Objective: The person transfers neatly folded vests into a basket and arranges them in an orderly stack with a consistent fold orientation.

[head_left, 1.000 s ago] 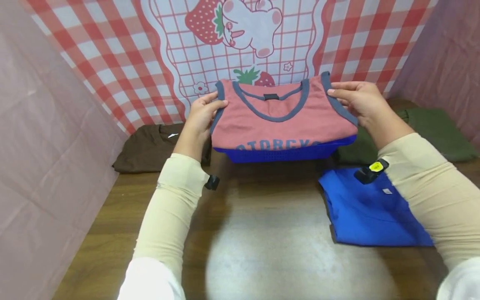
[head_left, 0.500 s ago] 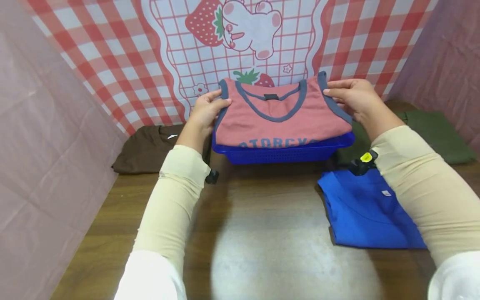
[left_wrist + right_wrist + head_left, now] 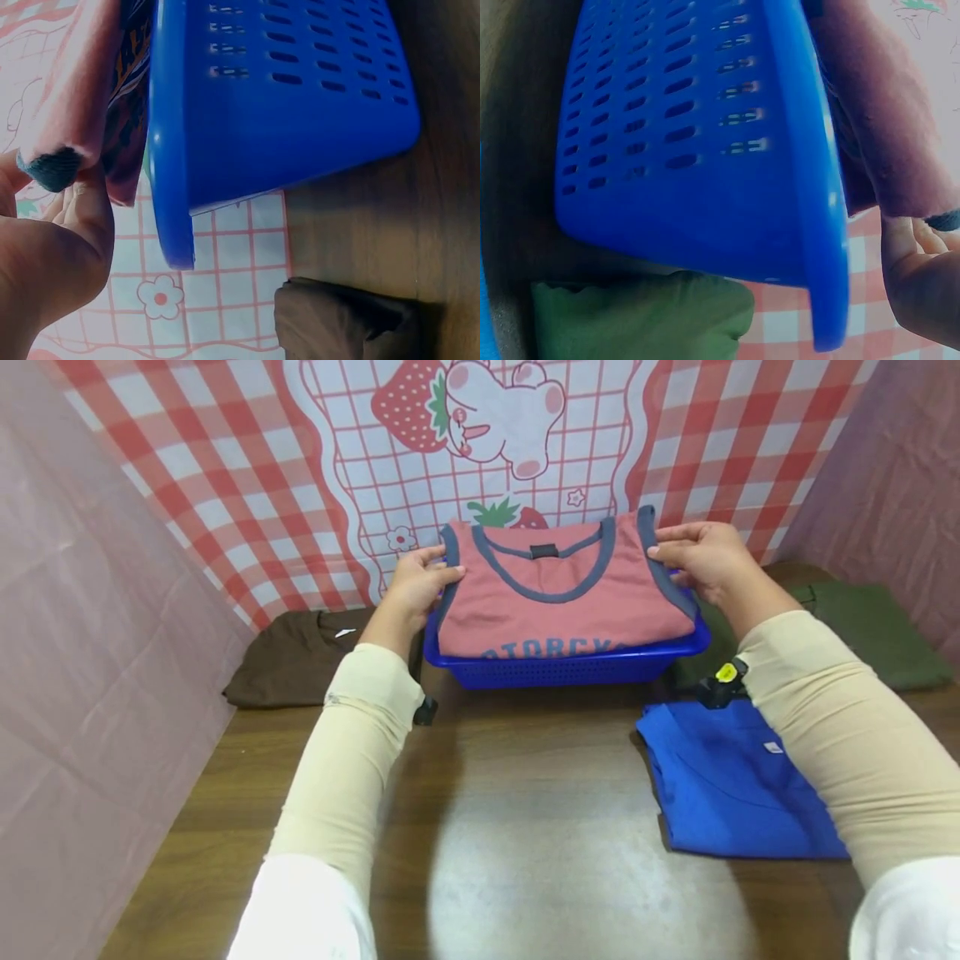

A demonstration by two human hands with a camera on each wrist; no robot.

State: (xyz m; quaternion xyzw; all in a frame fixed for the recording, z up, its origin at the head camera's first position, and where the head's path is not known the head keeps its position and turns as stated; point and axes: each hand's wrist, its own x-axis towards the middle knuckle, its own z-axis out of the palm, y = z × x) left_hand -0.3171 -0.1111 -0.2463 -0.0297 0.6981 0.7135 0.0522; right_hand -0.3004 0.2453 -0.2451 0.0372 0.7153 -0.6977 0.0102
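"Pinching what?"
"Top (image 3: 566, 622), at mouth of basket (image 3: 562, 674), twelve o'clock. Left hand (image 3: 416, 587) grips its nine-o'clock edge, right hand (image 3: 711, 564) its three."
"Nearby?"
"Blue shirt (image 3: 738, 785), folded, four o'clock from the basket."

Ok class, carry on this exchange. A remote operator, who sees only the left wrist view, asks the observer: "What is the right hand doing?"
Observer: The right hand is pinching the pink top near the shoulder on its own side.
Operator: Is anything lying to the right of the basket?
Observer: Yes, a folded green garment.
Operator: And closer in, on that same side?
Observer: A folded blue garment, with a small white label showing on it.
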